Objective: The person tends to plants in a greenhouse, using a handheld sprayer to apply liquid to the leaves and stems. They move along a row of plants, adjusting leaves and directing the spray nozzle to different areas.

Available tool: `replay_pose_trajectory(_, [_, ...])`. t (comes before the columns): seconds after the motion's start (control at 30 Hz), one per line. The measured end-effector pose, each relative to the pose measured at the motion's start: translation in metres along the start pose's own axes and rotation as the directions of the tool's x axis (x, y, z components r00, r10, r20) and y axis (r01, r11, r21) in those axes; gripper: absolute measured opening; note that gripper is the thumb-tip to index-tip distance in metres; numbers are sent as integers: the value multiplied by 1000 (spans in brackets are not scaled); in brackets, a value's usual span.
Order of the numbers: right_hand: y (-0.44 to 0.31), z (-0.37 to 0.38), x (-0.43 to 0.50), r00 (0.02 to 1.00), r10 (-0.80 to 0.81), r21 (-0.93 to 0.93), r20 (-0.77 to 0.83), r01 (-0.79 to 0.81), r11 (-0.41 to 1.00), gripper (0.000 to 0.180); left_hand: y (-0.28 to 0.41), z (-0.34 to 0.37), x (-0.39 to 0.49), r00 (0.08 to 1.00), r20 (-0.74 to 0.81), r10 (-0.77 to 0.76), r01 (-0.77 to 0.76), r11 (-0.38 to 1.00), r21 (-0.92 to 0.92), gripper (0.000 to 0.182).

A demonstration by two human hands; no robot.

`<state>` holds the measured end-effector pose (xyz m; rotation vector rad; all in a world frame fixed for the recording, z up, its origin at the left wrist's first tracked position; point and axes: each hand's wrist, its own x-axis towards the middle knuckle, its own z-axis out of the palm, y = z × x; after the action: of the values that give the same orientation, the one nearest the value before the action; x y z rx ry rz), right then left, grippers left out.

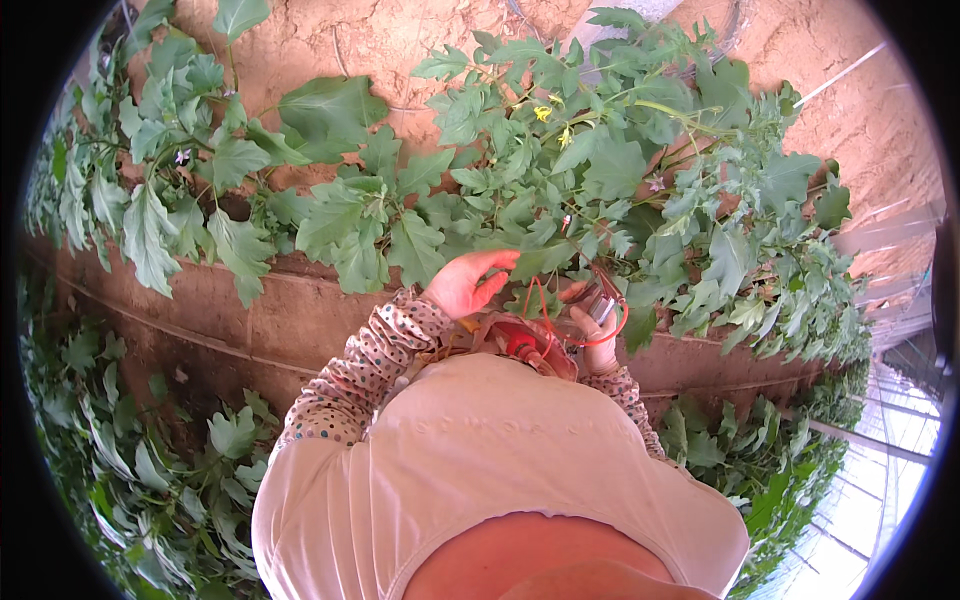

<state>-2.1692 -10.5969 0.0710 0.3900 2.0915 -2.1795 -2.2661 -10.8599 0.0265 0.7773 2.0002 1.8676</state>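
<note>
My left hand (pixel 472 283) is raised at the near edge of the leafy row, fingers apart beside a large eggplant leaf (pixel 551 257); nothing shows in its grasp. My right hand (pixel 598 330) is closed round a small handheld device (pixel 601 306), partly hidden by its fingers, leaves and cord. A red cord or thin tube (pixel 624 322) loops from near the device towards a pink pouch (pixel 559 360) at my waist. Inside the pouch sits a red object (pixel 523 346). A small red-and-white tip (pixel 566 221) shows among the leaves; whether it joins the device is unclear.
Tomato foliage with yellow flowers (pixel 543 113) mingles with eggplant plants bearing pale purple flowers (pixel 182 156). Bare soil (pixel 397 45) lies beyond. A long, low brown strip (pixel 210 300) runs across before me. More leafy plants (pixel 232 435) grow on my near side.
</note>
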Motion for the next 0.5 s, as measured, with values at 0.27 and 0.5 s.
replay_pose_trajectory(0.27, [-7, 68, -35, 968, 37, 44, -250, -27, 999, 35, 1, -12, 92, 979, 113, 172, -156, 979, -133, 47])
replay_pose_trajectory(0.5, [-2, 64, -55, 929, 5, 67, -370, 22, 997, 41, 30, 48, 213, 962, -196, 188, -172, 980, 98, 57])
